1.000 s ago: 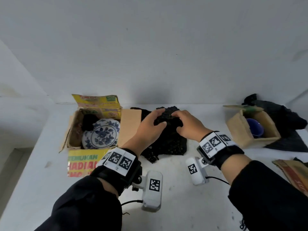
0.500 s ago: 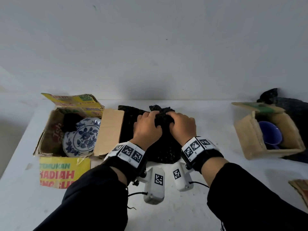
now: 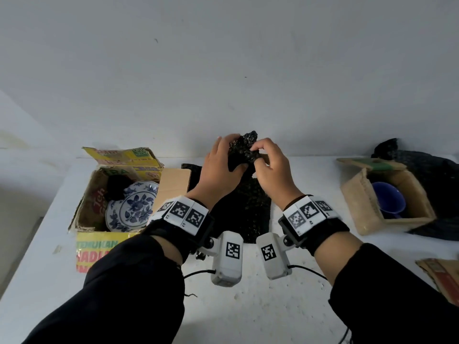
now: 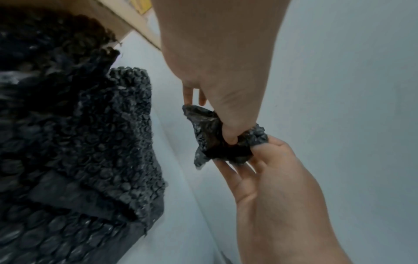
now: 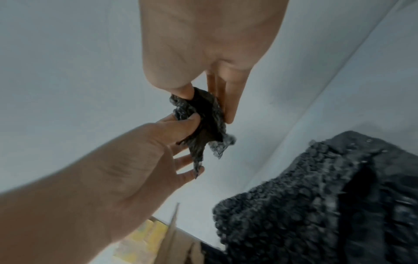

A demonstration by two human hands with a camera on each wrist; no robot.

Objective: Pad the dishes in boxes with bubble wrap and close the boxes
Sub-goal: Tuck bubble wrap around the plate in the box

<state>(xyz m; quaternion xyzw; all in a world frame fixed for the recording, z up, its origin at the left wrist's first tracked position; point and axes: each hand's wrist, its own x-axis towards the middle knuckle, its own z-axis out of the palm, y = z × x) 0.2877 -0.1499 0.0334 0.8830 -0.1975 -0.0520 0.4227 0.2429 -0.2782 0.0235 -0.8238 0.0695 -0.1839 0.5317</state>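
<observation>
I am holding a crumpled scrap of black bubble wrap [image 3: 244, 151] up above the surface [image 3: 248, 306], at the upper centre of the head view. My left hand [image 3: 218, 170] is pinching one side of it between thumb and fingers, and my right hand [image 3: 269, 167] is pinching the other side, so both grips are narrow and closed on the wad. It looks nearly weightless, soft and springy; I judge it will try to unfold once released, so it is best taken by bunched folds, as I am doing, and not by a loose corner.

Just below my hands a larger sheet of black wrap [image 3: 248, 209] is lying flat on the surface. At the left of the frame the open yellow box [image 3: 87, 207] is holding a blue-and-white plate [image 3: 131, 207], tilted, with a dark wad [image 3: 116, 184] already behind it. The plate looks fragile, so padding should be pressed in gently. The box's brown flap [image 3: 171, 182] is sticking up between my hands and the plate. At the right, a small brown box [image 3: 357, 194] is holding a blue cup [image 3: 387, 197], with more dark wrap [image 3: 432, 170] behind it.
</observation>
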